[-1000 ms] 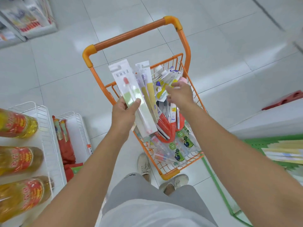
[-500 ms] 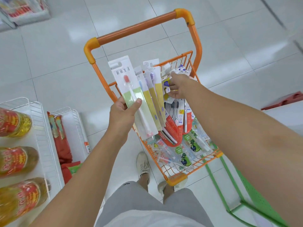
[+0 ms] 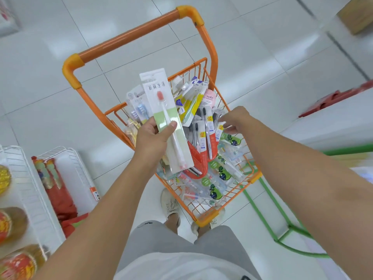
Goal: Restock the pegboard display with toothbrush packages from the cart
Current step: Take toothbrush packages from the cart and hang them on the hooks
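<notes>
Here the left hand (image 3: 153,136) grips a flat white-and-green toothbrush package (image 3: 164,118), thumb across the front, fingers behind. At least one more package, showing blue bristles (image 3: 139,109), fans out behind it in the same grip; the exact count cannot be told. Held upright and stacked, probably to keep the hang-holes at the top aligned for the pegs.

Right hand (image 3: 234,120) hovers over the orange wire cart (image 3: 203,66), fingers loosely spread and holding nothing that I can see, fingertips just at the loose packages (image 3: 207,128) heaped inside. Judged: picking the next one to add to the stack.

Materials: packages are thin card backs with clear glossy blister fronts, slippery, likely to slide against each other. Cart is a rigid wire grid with a padded tubular handle. Floor is glossy white tile.

Pegboard display not identifiable in this view.
</notes>
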`<state>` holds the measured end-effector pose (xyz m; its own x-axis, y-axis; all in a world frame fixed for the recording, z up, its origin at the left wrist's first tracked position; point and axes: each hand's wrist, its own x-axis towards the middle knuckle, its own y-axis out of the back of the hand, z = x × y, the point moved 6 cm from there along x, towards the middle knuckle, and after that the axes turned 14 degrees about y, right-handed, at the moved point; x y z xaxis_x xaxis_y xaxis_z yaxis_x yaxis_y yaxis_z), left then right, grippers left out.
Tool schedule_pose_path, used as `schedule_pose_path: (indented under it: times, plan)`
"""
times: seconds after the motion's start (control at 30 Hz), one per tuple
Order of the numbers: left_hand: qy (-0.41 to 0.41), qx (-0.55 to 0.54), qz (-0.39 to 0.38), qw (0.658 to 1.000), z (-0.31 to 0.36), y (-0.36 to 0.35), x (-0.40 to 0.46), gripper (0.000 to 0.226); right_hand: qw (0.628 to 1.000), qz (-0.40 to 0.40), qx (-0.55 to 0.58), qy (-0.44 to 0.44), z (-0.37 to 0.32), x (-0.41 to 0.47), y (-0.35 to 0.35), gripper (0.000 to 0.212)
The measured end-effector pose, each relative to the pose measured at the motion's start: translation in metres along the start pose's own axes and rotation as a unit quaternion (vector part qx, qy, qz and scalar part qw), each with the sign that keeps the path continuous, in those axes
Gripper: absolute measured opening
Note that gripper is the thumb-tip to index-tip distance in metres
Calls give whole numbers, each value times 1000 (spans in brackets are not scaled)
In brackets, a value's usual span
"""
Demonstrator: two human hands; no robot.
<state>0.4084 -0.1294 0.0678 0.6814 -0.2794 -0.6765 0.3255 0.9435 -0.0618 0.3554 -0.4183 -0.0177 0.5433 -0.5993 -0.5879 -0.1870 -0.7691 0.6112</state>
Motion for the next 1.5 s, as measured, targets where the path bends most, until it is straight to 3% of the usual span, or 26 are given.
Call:
schedule_pose_path:
  times: [0.13,0.2,0.3,0.37,0.47,0.57,0.67,0.73,0.87,1.0,1.1,1.4,1.5]
  plan:
    - [2,20,-8,1000,-2,-10,-1,14,990,89,-13,108,-3,1,-2,32]
    - [2,23,1,1000,-1,-8,-1,14,987,42,73,138,-17,-2,-13,43]
    - [3,12,18,1000,1,-4,-2,12,984,-69,134,99,-32,-5,-46,35]
    - [6,6,28,1000,1,-1,-4,12,988,-52,112,96,-41,-6,-60,27]
    - [10,4,30,1000,-2,4,-7,14,993,-25,55,104,-54,1,-74,41]
    - [11,3,34,999,-4,9,-10,19,991,-51,102,71,-56,1,-85,23]
    - [10,-5,41,999,-3,13,-12,23,984,-69,154,62,-53,3,-89,39]
    - [7,-13,43,999,-1,15,-13,23,985,-54,160,45,-53,7,-89,28]
    - [2,-7,43,999,-2,15,-13,23,987,-9,162,24,-54,17,-94,28]
    - [-2,11,42,999,-6,18,-16,23,976,-25,217,-13,-53,26,-110,19]
    - [-1,17,34,999,-8,19,-16,23,965,-25,261,-31,-47,22,-105,14]
    - [-3,30,-17,999,-5,-8,-12,18,964,-5,268,2,-1,-57,-27,31]
    - [-1,56,-41,998,-5,-29,-17,22,952,-28,301,48,22,-106,5,18]
